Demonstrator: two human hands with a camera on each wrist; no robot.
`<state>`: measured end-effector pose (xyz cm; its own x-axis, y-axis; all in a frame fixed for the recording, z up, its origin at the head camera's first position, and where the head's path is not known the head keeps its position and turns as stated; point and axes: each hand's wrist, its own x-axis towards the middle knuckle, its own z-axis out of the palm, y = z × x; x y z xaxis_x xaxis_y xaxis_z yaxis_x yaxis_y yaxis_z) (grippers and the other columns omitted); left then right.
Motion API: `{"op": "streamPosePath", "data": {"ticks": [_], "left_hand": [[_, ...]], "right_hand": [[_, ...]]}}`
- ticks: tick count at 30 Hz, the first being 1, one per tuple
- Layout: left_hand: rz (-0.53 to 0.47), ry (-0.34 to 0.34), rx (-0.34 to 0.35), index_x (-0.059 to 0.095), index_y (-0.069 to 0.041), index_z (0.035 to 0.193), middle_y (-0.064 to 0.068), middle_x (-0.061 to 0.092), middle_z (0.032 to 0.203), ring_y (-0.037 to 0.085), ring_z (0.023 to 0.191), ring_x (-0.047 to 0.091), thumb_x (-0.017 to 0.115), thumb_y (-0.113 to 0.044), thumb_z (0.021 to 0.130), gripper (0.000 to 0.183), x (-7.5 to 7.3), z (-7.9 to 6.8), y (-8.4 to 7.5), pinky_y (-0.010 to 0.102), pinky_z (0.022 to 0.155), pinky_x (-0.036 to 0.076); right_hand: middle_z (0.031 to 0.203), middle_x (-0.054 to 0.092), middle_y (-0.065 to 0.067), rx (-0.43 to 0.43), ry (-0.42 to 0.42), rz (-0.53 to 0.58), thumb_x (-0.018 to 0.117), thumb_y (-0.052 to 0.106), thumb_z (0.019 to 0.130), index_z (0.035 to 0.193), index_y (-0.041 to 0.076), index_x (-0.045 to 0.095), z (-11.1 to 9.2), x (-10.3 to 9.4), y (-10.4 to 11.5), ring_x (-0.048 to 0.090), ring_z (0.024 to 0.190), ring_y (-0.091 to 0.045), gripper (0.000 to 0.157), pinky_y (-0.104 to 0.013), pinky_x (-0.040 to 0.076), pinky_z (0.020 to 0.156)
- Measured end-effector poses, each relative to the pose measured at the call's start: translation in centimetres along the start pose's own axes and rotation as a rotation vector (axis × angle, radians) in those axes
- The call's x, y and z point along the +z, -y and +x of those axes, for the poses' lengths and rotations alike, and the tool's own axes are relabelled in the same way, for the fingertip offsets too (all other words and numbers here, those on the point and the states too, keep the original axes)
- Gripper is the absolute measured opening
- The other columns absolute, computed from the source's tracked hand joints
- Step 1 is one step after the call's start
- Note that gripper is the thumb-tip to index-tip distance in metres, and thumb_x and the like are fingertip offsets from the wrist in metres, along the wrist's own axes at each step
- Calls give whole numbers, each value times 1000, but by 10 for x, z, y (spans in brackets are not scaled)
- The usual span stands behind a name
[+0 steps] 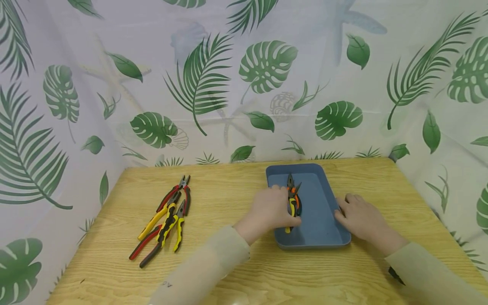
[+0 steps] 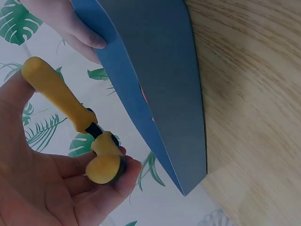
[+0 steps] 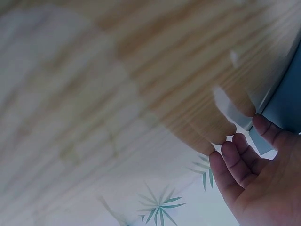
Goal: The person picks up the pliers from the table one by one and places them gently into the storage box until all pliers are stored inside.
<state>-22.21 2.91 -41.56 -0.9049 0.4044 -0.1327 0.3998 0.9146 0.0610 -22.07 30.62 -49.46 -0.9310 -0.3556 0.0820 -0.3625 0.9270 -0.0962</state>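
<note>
My left hand is above the left side of a blue tray. Between its thumb and fingers it grips yellow-and-black pliers. The left wrist view shows both yellow handles spanning from thumb to fingertips, above the tray's rim; the pliers' jaws are hidden there. Under them in the tray lie orange-handled pliers, partly covered by the left hand. At the tray's right wall is my right hand, its thumb against the side and its fingers loosely bent beside it. In the right wrist view, the fingertips rest at the tabletop.
On the left of the wooden table lies an overlapping group of several pliers, among them red-and-black pliers and yellow-and-black pliers. A leaf-patterned cloth hangs behind the table and along its sides.
</note>
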Motion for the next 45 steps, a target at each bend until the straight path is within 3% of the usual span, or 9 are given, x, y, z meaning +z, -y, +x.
{"op": "streamPosePath", "data": {"ticks": [10, 17, 24, 36, 39, 45], "left_hand": [[-54, -37, -11, 64, -11, 135, 4, 69, 116, 17, 90, 69, 74, -70, 86, 77, 9, 8, -10, 29, 71, 59], [-75, -33, -31, 62, -10, 143, 5, 69, 125, 18, 98, 72, 75, -70, 85, 84, 16, 12, -18, 29, 77, 61], [-93, -28, -16, 70, -14, 115, 1, 68, 108, 13, 79, 64, 78, -68, 84, 63, 26, 18, -22, 25, 65, 55], [-70, -14, -29, 69, -17, 91, -2, 66, 84, 11, 64, 59, 77, -70, 84, 54, 39, 22, -31, 24, 54, 50], [-81, -8, -54, 71, -16, 96, -2, 69, 87, 11, 66, 61, 77, -71, 83, 57, 39, 23, -32, 24, 57, 53], [-79, 2, -96, 72, -12, 121, 1, 74, 105, 13, 82, 70, 76, -76, 82, 75, 46, 24, -34, 24, 70, 60]], "right_hand": [[88, 51, -9, 7, 5, 2, 54, 27, 107, 109, 5, 65, 0, -1, 1, 42, 76, -23, 25, -37, 37, 67], [88, 51, -8, 1, 4, -5, 54, 28, 107, 105, 9, 63, 0, 1, 0, 43, 77, -22, 21, -36, 37, 67], [88, 50, -9, -4, 2, -6, 54, 28, 107, 104, 9, 63, 1, 2, -2, 42, 76, -22, 21, -36, 36, 66], [86, 50, -9, -5, -1, -3, 53, 27, 108, 103, 8, 63, 1, 5, -4, 41, 74, -21, 22, -35, 35, 65], [87, 50, -9, -5, -3, 0, 53, 27, 107, 103, 9, 63, 2, 5, -5, 41, 74, -21, 21, -35, 36, 65], [87, 50, -9, -5, -2, 6, 54, 27, 107, 101, 10, 62, 3, 4, -6, 41, 74, -21, 19, -34, 36, 65]]}}
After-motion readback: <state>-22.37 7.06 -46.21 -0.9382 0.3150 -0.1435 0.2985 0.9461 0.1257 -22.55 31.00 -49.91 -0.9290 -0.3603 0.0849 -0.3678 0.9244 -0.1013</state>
